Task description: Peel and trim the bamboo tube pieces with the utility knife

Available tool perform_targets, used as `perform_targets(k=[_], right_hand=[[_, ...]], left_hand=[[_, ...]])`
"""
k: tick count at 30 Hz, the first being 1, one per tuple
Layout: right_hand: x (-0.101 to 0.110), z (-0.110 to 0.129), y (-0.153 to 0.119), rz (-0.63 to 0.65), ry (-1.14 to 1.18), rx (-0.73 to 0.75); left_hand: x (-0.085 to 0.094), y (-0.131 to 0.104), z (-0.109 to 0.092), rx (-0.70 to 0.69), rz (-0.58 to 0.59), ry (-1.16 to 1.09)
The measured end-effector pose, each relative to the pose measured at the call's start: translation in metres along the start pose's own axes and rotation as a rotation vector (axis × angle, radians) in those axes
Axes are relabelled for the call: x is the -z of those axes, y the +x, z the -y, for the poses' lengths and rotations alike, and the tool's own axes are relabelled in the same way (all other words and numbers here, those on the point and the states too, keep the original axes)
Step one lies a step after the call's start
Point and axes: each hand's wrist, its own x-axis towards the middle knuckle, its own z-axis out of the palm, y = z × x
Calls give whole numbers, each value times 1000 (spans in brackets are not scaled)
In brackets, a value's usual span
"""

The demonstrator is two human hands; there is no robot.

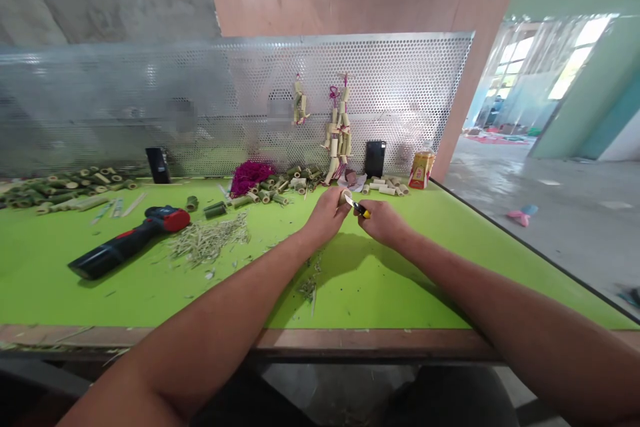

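Observation:
My left hand is closed around a short bamboo piece, whose pale round end faces right. In my right hand is a utility knife with a yellow and black handle. Its blade points left and meets the end of the bamboo piece, or lies just in front of it. Both hands are raised over the green tabletop. Below them lie small bamboo shavings. Behind the hands, several peeled bamboo pieces rest near the perforated metal panel.
A cordless drill lies at left beside a heap of shavings. Cut bamboo pieces, purple string, two phones and a bottle line the back. Strung bamboo figures hang on the perforated panel.

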Motion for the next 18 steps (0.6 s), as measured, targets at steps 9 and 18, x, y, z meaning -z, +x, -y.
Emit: perform_targets(k=[9, 18], right_hand=[[4, 1, -1, -3, -24, 20], [4, 1, -3, 6, -125, 129]], left_hand=[[6, -2, -10, -17, 51, 47], [8, 0, -12, -66, -23, 222]])
